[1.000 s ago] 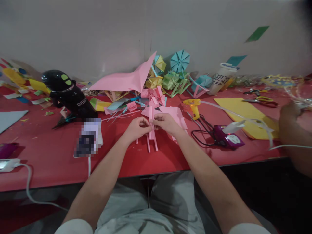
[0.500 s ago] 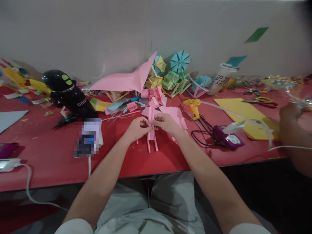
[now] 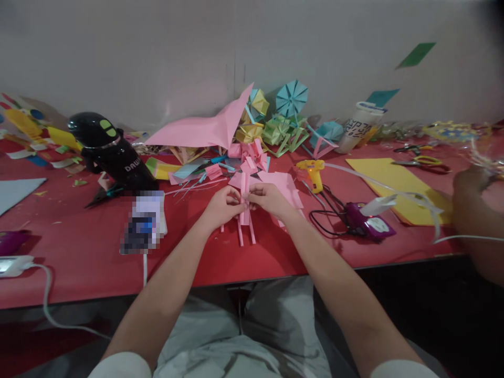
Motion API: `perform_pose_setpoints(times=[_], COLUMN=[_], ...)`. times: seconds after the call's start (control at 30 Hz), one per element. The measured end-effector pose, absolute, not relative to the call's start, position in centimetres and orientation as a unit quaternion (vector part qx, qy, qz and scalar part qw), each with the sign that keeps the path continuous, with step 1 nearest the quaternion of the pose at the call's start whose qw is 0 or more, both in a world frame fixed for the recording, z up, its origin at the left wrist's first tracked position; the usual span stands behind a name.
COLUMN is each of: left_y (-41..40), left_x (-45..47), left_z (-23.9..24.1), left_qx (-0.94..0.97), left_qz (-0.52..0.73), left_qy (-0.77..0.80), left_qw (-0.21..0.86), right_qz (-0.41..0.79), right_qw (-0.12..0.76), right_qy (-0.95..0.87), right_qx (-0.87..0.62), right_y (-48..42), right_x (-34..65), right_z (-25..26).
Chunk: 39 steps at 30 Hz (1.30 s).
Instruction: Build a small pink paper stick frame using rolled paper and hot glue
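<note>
Between my two hands is a folded pink paper piece [image 3: 244, 216] with thin paper legs pointing toward me. My left hand [image 3: 225, 206] pinches its left side with thumb and fingertips. From the right, my right hand [image 3: 265, 199] pinches the same piece at about the same height. My fingertips hide part of its middle. Pink paper sheets [image 3: 285, 188] lie just beyond and right of my right hand. Behind the piece sits a pile of folded pink paper bits [image 3: 252, 156].
A yellow glue gun [image 3: 314, 173] and a purple device with a cable [image 3: 368, 220] lie to the right, beside yellow paper [image 3: 397, 189] and scissors [image 3: 427, 164]. A black bottle [image 3: 114, 152] and a phone [image 3: 144, 223] are on the left. Another person's arm [image 3: 472, 226] rests at the far right.
Almost nothing differs. Both hands keep their pinch on the pink paper piece in the same place, and the view has shifted very slightly.
</note>
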<state>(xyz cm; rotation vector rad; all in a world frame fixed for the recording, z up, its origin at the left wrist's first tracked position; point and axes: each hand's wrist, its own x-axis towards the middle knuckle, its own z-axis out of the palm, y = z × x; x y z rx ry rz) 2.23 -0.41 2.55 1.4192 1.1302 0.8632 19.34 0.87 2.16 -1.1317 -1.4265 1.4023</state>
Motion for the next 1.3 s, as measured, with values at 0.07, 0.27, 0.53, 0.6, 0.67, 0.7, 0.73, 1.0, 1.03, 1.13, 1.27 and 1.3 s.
perform_pose_setpoints(times=[0.07,0.27,0.53,0.6,0.67,0.7,0.73,1.0,1.03,1.13,1.27,1.3], left_y=[-0.4,-0.5,-0.9,-0.8,-0.7,-0.6,-0.5,-0.8,-0.8,-0.8,-1.0,-1.0], left_x=[2.2,2.4,2.4,2.2,2.0,2.0,1.9,1.8,1.7,1.7,2.0,2.1], left_z=[2.5,2.6,3.4,3.3,3.1,2.9,2.8,2.2,2.2,2.0,1.7,1.6], left_qx=[0.606,0.640,0.639,0.665,0.720,0.747,0.771,0.825,0.830,0.845,0.861,0.864], left_qz=[0.364,0.363,0.361,0.363,0.362,0.361,0.357,0.310,0.301,0.267,0.207,0.193], left_qy=[0.472,0.463,0.443,0.451,0.444,0.436,0.425,0.392,0.391,0.389,0.395,0.397], left_qw=[0.527,0.494,0.515,0.471,0.392,0.348,0.312,0.264,0.261,0.251,0.246,0.240], right_qz=[0.557,0.554,0.588,0.590,0.581,0.578,0.576,0.576,0.576,0.566,0.546,0.545], right_qw=[0.407,0.406,0.400,0.371,0.339,0.325,0.317,0.270,0.261,0.237,0.220,0.219], right_qy=[-0.570,-0.577,-0.535,-0.533,-0.543,-0.545,-0.545,-0.529,-0.530,-0.541,-0.557,-0.558], right_qx=[-0.446,-0.442,-0.457,-0.480,-0.503,-0.512,-0.521,-0.562,-0.564,-0.576,-0.586,-0.587], right_y=[0.8,0.7,1.2,1.3,1.0,0.8,0.5,-1.3,-1.4,-1.5,-1.6,-1.7], right_x=[19.4,19.4,21.8,23.1,24.2,24.6,24.8,23.4,23.2,22.9,22.4,22.3], right_z=[2.3,2.3,3.0,3.3,3.5,3.5,3.5,2.9,3.0,3.1,3.5,3.6])
